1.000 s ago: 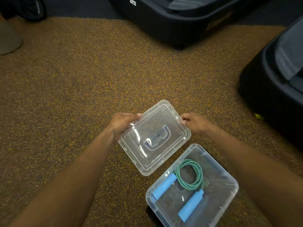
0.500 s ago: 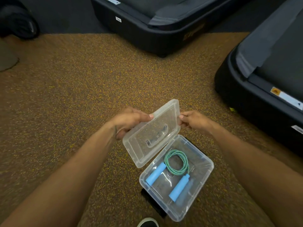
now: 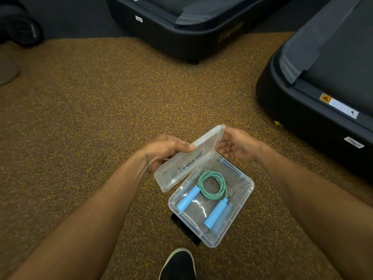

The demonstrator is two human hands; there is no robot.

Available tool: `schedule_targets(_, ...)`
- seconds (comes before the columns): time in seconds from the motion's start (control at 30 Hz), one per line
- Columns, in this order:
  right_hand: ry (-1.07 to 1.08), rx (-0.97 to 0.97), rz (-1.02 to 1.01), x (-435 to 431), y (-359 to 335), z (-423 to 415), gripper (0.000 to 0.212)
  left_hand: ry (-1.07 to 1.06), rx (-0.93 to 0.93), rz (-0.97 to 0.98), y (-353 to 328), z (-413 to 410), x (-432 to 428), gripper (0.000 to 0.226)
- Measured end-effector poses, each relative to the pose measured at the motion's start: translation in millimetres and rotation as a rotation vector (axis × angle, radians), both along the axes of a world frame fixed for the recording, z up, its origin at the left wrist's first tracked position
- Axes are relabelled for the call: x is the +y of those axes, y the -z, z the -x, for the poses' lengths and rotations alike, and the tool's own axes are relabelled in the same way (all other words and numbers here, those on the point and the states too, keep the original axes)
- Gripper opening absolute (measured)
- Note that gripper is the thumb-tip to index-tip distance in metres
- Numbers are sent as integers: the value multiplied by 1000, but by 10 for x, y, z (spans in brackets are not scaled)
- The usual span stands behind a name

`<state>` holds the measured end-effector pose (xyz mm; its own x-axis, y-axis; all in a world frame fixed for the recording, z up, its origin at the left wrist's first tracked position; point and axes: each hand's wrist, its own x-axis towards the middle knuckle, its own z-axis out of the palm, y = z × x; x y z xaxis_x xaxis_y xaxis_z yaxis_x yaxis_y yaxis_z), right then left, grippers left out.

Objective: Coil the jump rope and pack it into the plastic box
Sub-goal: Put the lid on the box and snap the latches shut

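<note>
A clear plastic box (image 3: 242, 201) stands open on the speckled brown floor. Inside lies the jump rope (image 3: 212, 185), its green cord coiled and its two blue handles side by side. Above the box's far left edge I hold the clear lid (image 3: 181, 168), tilted steeply over the box. My left hand (image 3: 163, 152) grips the lid's left edge with the thumb on top. My right hand (image 3: 238, 144) holds the lid's upper right corner with curled fingers.
Two dark treadmill bases flank the floor, one at the top (image 3: 181, 27) and one at the right (image 3: 323, 87). A black flat object (image 3: 181, 227) lies under the box's near corner. My black shoe (image 3: 178, 263) is at the bottom edge.
The lid has tipped from nearly flat to steeply tilted and moved over the box's far edge. Both hands stayed on it. The view shifted, bringing the shoe into sight.
</note>
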<state>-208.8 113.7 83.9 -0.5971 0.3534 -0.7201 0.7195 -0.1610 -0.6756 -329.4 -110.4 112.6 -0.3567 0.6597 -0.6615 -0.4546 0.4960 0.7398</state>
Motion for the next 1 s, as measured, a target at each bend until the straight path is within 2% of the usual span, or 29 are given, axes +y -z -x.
schedule_targets(0.1,26,13,7,-26,-33,-70,76,23,0,-25,-20,-107,-34,15)
schedule_targets(0.17,41,19,13,-34,-69,-116,75,43,2,-35,-35,-191,-29,24)
schedule_targets(0.23,81,19,7,-53,-136,-171,53,64,48,-31,-56,-294,-12,28)
schedule_targets(0.33,143,0,-10,-78,-237,-255,21,138,246,19,-34,-480,24,19)
schedule_targets(0.57,162,-31,-130,-88,-156,-445,21,153,344,11,141,-763,122,22)
schedule_targets(0.6,163,-27,-123,-71,-140,-478,21,108,388,13,186,-738,140,23)
schedule_targets(0.67,137,-12,-102,-50,-149,-533,18,43,616,85,293,-630,146,22)
schedule_targets(0.73,115,-3,-82,-21,-143,-617,19,68,814,225,385,-533,144,25)
schedule_targets(0.77,111,-4,-68,-8,-127,-664,21,83,843,272,437,-505,138,29)
schedule_targets(0.83,91,-12,-40,22,-86,-751,26,122,831,322,586,-469,156,40)
schedule_targets(0.9,83,-15,-14,31,-38,-813,28,115,736,309,743,-459,202,47)
schedule_targets(1.0,76,12,12,7,-23,-874,33,97,626,256,876,-488,303,35)
